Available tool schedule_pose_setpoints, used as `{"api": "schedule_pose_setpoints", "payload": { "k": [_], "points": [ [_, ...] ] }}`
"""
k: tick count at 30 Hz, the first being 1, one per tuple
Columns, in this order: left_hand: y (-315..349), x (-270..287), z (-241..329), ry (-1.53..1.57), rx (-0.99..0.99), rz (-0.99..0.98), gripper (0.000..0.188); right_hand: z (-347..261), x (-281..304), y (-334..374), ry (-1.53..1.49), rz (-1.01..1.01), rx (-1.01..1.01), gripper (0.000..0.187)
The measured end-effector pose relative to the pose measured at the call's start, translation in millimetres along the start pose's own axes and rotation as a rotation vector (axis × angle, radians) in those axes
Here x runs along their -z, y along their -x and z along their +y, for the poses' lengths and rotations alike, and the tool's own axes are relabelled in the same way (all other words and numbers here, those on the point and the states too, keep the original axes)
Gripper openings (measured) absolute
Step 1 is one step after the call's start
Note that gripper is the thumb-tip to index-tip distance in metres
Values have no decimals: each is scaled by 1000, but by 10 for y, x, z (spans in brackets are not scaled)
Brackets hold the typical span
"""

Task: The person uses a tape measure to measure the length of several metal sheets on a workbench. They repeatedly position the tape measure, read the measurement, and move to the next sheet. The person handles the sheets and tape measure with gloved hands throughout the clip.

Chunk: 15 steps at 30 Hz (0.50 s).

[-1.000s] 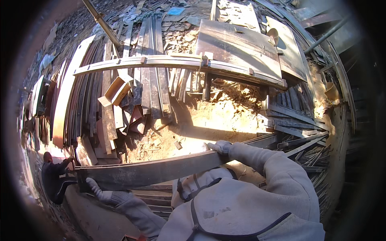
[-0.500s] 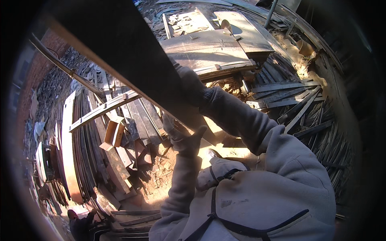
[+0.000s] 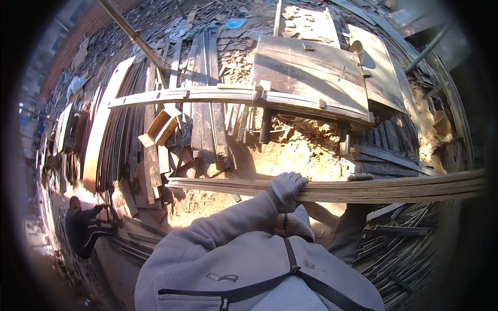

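Tan, rough-edged wood makes up the stack of long, thin, layered boards (image 3: 337, 191) that runs nearly level in front of the person's grey fleece top (image 3: 207, 254), its thin edges facing the viewer as fine parallel lines. The left hand (image 3: 288, 189) lies over the stack near its middle, fingers bent across the upper edge and holding it; a ribbed knit cuff (image 3: 275, 199) circles the wrist. The right hand (image 3: 360, 177) shows only as a shaded sliver above the stack's top edge, so I cannot tell how its fingers stand; its sleeve passes below, in shadow.

Beyond lies sunlit, crumbly sandy ground (image 3: 282, 159), and past it a broad, flat brown wooden surface (image 3: 306, 72) with a thin round disc (image 3: 357, 51) standing by its far right corner. A long, pale, straight wooden beam (image 3: 218, 94) extends left from its near side. Near the beam sits an open, tan cardboard box (image 3: 160, 127) beside narrow, dark boards (image 3: 122, 140) laid side by side. Splintery thin wooden strips (image 3: 399, 254) are heaped at lower right, and a dark-clothed co-worker (image 3: 83, 228) is at the far left.
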<state>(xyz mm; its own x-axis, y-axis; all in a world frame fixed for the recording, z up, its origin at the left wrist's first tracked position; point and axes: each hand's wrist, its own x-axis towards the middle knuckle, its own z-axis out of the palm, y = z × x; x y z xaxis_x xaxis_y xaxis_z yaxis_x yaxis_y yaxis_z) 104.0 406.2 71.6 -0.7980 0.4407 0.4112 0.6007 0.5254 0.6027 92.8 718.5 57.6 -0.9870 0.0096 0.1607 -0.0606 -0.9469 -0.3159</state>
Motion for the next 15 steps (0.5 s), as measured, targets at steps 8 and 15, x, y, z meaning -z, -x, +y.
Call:
{"api": "schedule_pose_setpoints", "payload": {
  "k": [8, 15],
  "points": [
    [-1147, -372, -1, -241, 123, -496, 44, -1250, 842, -837, 396, 643, 10, 51],
    [-2270, -571, -242, -347, 17, -627, 53, -1825, 1005, -1825, 689, 802, -11, 53]
  ]
}}
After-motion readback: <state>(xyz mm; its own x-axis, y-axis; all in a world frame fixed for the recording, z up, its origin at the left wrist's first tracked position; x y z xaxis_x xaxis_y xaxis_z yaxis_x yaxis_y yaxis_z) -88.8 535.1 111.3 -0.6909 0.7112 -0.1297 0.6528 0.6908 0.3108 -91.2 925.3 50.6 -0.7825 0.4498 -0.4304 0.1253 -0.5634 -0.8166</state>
